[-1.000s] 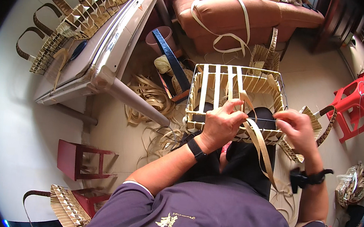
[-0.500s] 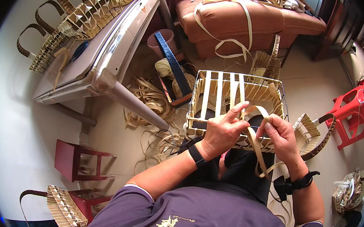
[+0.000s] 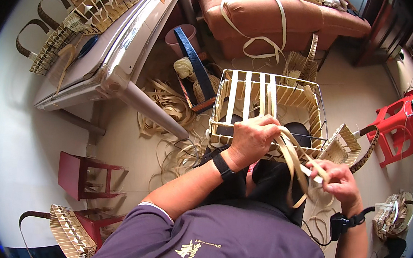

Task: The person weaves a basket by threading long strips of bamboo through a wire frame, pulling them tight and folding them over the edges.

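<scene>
A box-shaped basket (image 3: 313,110) with a wire frame rests on my lap, its walls wrapped in tan strips. Several pale flat strips (image 3: 247,94) span its open side from the far rim. My left hand (image 3: 254,138) is closed at the near rim, pinching a tan weaving strip (image 3: 294,164) there. To the right, my right hand (image 3: 340,180) grips that strip's other stretch, drawn out from the rim. Part of the strip hangs in a loop between the hands. Fingers of the left hand hide where the strip meets the rim.
Loose strips (image 3: 166,105) lie on the floor at left, beside a blue-handled basket (image 3: 193,63). A table (image 3: 118,54) with finished baskets stands left. Red stools (image 3: 399,126) are at right and a maroon stool (image 3: 71,175) at left. A brown sofa (image 3: 258,21) stands ahead.
My right hand has moved down and to the right, drawing the strip away from the rim. My left hand's raised index finger has folded down, and the hand is now closed.
</scene>
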`<state>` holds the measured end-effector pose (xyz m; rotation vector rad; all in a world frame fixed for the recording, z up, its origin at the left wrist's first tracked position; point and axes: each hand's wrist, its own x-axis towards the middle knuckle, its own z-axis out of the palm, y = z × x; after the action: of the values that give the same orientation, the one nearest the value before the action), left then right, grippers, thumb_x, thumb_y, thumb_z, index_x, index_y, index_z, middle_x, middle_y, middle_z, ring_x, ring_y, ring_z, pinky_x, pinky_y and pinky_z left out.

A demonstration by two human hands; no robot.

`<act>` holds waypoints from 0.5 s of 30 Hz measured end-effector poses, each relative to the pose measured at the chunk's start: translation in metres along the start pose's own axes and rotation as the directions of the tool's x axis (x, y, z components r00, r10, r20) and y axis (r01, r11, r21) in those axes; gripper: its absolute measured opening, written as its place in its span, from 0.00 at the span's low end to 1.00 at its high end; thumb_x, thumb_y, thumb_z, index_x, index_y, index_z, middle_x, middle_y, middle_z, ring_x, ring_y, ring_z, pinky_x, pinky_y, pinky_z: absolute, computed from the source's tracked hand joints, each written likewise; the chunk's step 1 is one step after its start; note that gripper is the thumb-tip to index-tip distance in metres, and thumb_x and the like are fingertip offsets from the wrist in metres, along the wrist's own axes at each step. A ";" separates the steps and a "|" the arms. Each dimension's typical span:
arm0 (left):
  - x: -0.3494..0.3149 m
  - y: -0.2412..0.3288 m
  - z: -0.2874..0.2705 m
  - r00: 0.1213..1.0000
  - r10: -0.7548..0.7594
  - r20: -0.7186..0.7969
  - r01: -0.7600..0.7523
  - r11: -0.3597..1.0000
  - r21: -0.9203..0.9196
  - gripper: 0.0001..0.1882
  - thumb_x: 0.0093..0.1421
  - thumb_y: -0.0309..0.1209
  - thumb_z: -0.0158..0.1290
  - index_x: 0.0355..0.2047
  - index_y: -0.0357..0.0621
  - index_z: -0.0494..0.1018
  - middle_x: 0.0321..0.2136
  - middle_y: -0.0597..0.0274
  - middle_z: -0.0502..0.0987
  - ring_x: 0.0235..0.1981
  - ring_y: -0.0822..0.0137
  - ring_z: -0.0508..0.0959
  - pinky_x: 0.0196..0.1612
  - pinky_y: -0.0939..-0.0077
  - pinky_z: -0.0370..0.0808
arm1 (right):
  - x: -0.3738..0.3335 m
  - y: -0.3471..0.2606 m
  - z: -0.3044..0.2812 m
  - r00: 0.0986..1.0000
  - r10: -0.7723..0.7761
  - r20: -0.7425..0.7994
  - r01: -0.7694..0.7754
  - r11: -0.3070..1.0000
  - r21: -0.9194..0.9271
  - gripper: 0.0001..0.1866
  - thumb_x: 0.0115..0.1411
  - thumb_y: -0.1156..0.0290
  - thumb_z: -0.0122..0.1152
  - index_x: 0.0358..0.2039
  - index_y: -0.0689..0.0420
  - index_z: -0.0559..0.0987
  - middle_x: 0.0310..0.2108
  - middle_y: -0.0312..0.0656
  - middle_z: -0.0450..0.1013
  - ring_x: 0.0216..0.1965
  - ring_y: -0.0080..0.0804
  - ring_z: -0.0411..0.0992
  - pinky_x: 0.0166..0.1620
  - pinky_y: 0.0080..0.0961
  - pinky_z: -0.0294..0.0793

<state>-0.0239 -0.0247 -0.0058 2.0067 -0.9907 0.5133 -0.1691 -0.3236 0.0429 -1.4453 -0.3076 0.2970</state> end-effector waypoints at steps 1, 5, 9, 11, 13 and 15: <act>0.000 0.000 0.000 1.000 0.007 0.005 -0.007 1.000 -0.003 0.03 0.65 0.31 0.67 0.38 0.52 0.88 0.38 0.68 0.88 0.34 0.59 0.88 0.34 0.65 0.83 | -0.020 0.011 -0.015 1.000 0.015 -0.021 -0.015 1.000 -0.006 0.20 0.54 0.57 0.79 0.33 0.64 0.89 0.52 0.50 0.86 0.71 0.55 0.71 0.76 0.54 0.61; 0.000 -0.003 0.002 1.000 0.021 -0.007 -0.021 1.000 0.001 0.03 0.65 0.31 0.67 0.38 0.53 0.88 0.37 0.68 0.88 0.33 0.59 0.88 0.34 0.65 0.83 | -0.083 0.010 -0.033 0.867 0.495 0.061 -0.498 0.866 0.051 0.18 0.61 0.60 0.80 0.34 0.66 0.89 0.33 0.46 0.86 0.33 0.32 0.82 0.41 0.29 0.81; 0.004 -0.003 0.001 1.000 -0.024 0.001 0.024 1.000 -0.015 0.03 0.64 0.30 0.67 0.38 0.52 0.88 0.36 0.69 0.88 0.31 0.59 0.88 0.33 0.66 0.83 | -0.163 0.026 -0.064 0.587 0.810 0.005 -0.809 0.587 0.026 0.14 0.66 0.64 0.79 0.36 0.64 0.90 0.23 0.34 0.81 0.18 0.16 0.69 0.23 0.19 0.65; 0.004 -0.003 0.001 1.000 -0.028 0.000 0.028 0.999 -0.018 0.03 0.64 0.30 0.67 0.38 0.53 0.88 0.36 0.69 0.88 0.32 0.59 0.88 0.33 0.66 0.83 | -0.203 0.041 -0.074 0.566 0.820 -0.089 -0.821 0.570 0.034 0.13 0.65 0.64 0.80 0.34 0.62 0.91 0.21 0.32 0.79 0.17 0.14 0.66 0.22 0.19 0.58; 0.001 -0.001 0.001 1.000 -0.013 0.014 0.013 1.000 -0.012 0.03 0.64 0.30 0.67 0.37 0.52 0.88 0.36 0.69 0.88 0.32 0.60 0.88 0.33 0.66 0.83 | -0.226 0.049 -0.080 0.480 0.841 -0.251 -0.869 0.495 -0.002 0.09 0.61 0.68 0.78 0.31 0.60 0.90 0.20 0.32 0.78 0.17 0.15 0.66 0.21 0.20 0.58; 0.000 0.002 0.000 1.000 -0.008 0.007 0.008 1.000 -0.017 0.01 0.65 0.30 0.66 0.35 0.51 0.87 0.35 0.69 0.86 0.32 0.59 0.87 0.33 0.65 0.82 | -0.242 0.052 -0.087 0.373 0.763 -0.528 -0.901 0.433 -0.010 0.07 0.57 0.69 0.73 0.27 0.59 0.87 0.19 0.34 0.77 0.15 0.17 0.66 0.19 0.20 0.58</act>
<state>-0.0252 -0.0255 -0.0048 1.9977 -0.9875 0.4915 -0.3604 -0.4899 -0.0239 -1.8379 0.9079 0.7650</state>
